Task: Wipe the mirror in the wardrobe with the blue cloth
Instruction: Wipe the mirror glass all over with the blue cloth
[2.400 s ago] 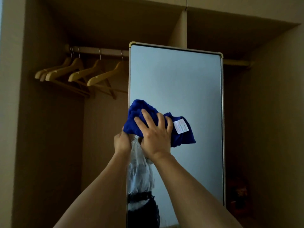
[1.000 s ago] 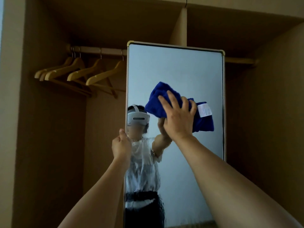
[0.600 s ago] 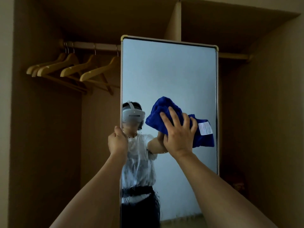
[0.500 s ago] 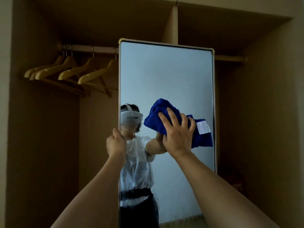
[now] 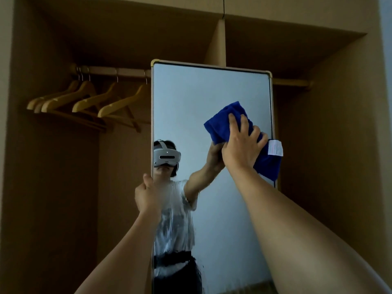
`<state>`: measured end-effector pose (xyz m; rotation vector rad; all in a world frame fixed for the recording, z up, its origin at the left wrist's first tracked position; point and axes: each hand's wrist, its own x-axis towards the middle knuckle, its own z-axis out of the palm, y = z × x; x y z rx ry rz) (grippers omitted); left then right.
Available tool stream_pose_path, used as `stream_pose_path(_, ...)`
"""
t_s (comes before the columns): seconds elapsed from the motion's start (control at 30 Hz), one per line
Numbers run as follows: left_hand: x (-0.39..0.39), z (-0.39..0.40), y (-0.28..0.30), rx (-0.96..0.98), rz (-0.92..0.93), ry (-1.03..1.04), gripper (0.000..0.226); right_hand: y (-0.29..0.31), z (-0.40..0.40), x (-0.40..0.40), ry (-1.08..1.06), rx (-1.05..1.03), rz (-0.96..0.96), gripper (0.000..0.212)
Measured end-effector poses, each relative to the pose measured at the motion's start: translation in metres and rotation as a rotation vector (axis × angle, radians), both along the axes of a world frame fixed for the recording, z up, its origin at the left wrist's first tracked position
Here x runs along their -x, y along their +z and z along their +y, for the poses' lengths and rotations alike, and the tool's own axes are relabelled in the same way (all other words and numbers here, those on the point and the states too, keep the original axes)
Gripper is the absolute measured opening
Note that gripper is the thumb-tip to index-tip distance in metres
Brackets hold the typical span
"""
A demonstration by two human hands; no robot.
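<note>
A tall mirror [image 5: 201, 98] in a thin pale frame stands upright inside the wooden wardrobe. My right hand [image 5: 241, 147] presses a bunched blue cloth [image 5: 224, 122] flat against the glass near the mirror's right edge, fingers spread over it. A white label hangs from the cloth's right end, past the frame. My left hand [image 5: 147, 195] grips the mirror's left edge at mid height. Wet streaks mark the lower left of the glass. The mirror reflects me wearing a headset.
Several wooden hangers [image 5: 89, 100] hang from a rail [image 5: 110, 71] at the upper left. A vertical divider [image 5: 218, 43] rises behind the mirror. The wardrobe's side walls close in left and right.
My right hand has slid the blue cloth across the glass from the left side up and over to the right edge. My left hand has kept its hold on the left frame.
</note>
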<state>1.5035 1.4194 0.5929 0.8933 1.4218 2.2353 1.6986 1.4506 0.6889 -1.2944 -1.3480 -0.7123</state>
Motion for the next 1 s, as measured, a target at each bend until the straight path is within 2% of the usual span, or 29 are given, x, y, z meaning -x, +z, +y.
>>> stream_pose_path(0.3, -0.002, -0.003, 0.001, -0.030, 0.050, 0.052, 0.052, -0.062, 0.010, 0.000, 0.026, 0.030, 0.242, 0.068)
stream_pose_path(0.73, -0.003, -0.005, 0.000, -0.045, 0.076, 0.045, 0.051, 0.006, 0.016, -0.049, 0.007, 0.188, 0.331, 0.072)
stream_pose_path(0.83, -0.007, -0.008, 0.000, -0.046, 0.082, 0.052, 0.051, -0.007, 0.017, -0.044, 0.023, 0.179, 0.374, 0.072)
stream_pose_path(1.0, -0.007, -0.012, 0.000, -0.044, 0.068, 0.041, 0.051, -0.063, 0.020, -0.028, 0.003, 0.156, 0.478, 0.069)
